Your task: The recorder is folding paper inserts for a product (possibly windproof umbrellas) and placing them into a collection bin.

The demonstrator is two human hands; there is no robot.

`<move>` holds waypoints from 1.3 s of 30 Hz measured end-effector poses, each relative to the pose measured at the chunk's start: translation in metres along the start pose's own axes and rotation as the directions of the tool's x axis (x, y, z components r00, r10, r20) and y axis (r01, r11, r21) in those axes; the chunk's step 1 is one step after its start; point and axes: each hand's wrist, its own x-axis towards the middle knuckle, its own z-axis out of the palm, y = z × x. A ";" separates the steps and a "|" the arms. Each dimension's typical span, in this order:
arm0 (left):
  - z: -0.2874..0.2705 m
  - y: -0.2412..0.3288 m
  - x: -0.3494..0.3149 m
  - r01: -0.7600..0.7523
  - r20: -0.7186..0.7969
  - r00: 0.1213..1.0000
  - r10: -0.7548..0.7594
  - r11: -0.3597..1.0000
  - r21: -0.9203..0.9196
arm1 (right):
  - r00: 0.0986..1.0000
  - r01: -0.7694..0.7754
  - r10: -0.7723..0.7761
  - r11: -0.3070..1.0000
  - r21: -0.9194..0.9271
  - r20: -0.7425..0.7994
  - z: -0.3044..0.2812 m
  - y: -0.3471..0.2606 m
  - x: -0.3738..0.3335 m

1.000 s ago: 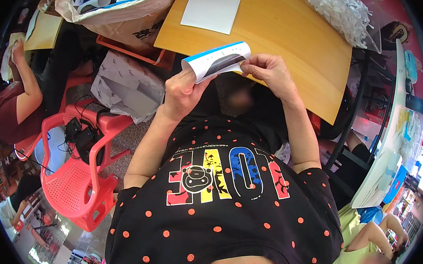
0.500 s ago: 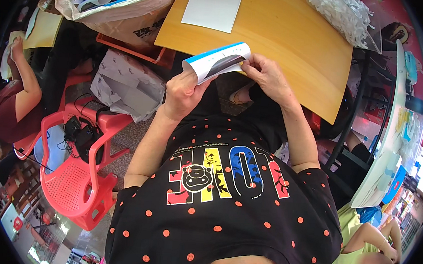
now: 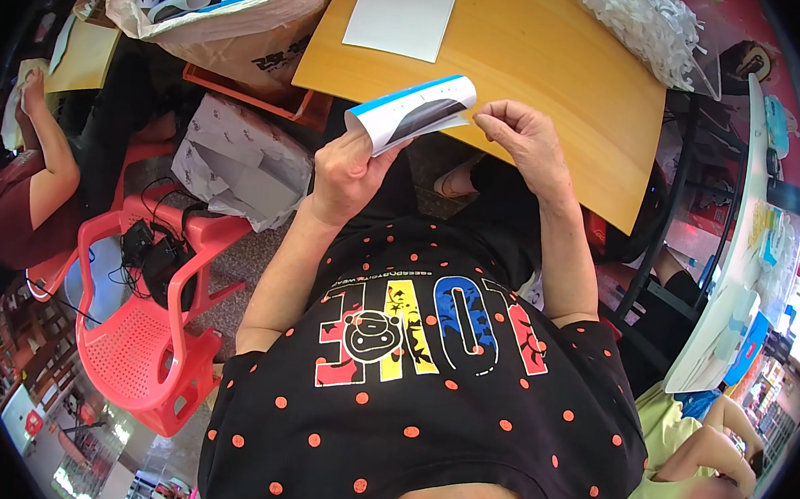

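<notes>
A white sheet of paper with a blue edge and a dark band, rolled into a loose tube (image 3: 414, 110), is held over the near edge of an orange-brown wooden table (image 3: 560, 85). My left hand (image 3: 348, 170) grips the tube's left end from below. My right hand (image 3: 519, 133) pinches the right end with its fingertips. A flat white sheet (image 3: 403, 10) lies on the table beyond the tube.
A bag full of rolled paper tubes (image 3: 222, 5) stands at the upper left, with crumpled white paper (image 3: 239, 159) below it. A red plastic chair (image 3: 149, 325) holds black cables. A heap of white shredded material (image 3: 652, 26) lies on the table's far right. Other people sit at left and lower right.
The rolled paper has tilted a little, its right end rising. Both hands keep their hold and have barely shifted.
</notes>
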 end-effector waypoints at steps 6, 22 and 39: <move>-0.001 -0.001 -0.002 -0.008 0.036 0.999 0.007 0.999 0.033 | 0.999 -0.041 0.041 0.999 -0.016 0.010 0.001 -0.001 0.006; -0.001 0.000 -0.002 -0.088 0.118 0.990 0.080 0.994 0.061 | 0.980 -0.147 0.135 0.986 0.078 0.147 0.015 -0.031 -0.023; -0.003 0.020 0.012 0.562 0.274 0.738 -0.616 0.337 -0.755 | 0.739 0.412 -0.525 0.848 -0.334 -0.422 -0.238 -0.126 0.096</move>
